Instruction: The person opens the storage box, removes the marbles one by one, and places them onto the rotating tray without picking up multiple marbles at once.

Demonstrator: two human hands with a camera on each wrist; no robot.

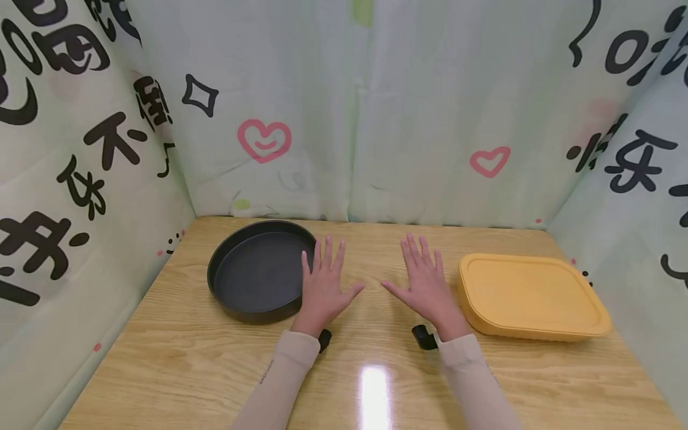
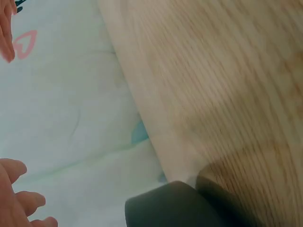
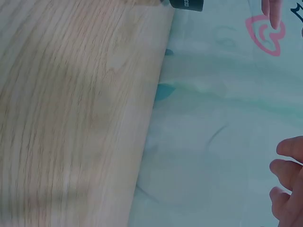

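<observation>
My left hand (image 1: 323,291) is held out over the table with its fingers straight and spread, holding nothing. It overlaps the right edge of a round black pan (image 1: 255,272) in the head view; whether it touches the pan I cannot tell. Opposite it, my right hand (image 1: 427,286) has straight fingers and a thumb stretched towards the left, also with nothing in it. A yellow rectangular box with a lid (image 1: 534,295) lies just right of that hand, apart from its fingers. In the left wrist view, fingertips (image 2: 29,201) show at the lower left; in the right wrist view, fingertips (image 3: 286,172) show at the right.
The light wooden table (image 1: 371,334) reaches back to a pale curtain (image 1: 322,77) with hearts and black characters. More curtain hangs along the left and right sides. A black device (image 1: 424,337) is worn at the right wrist, another at the left wrist (image 1: 325,339).
</observation>
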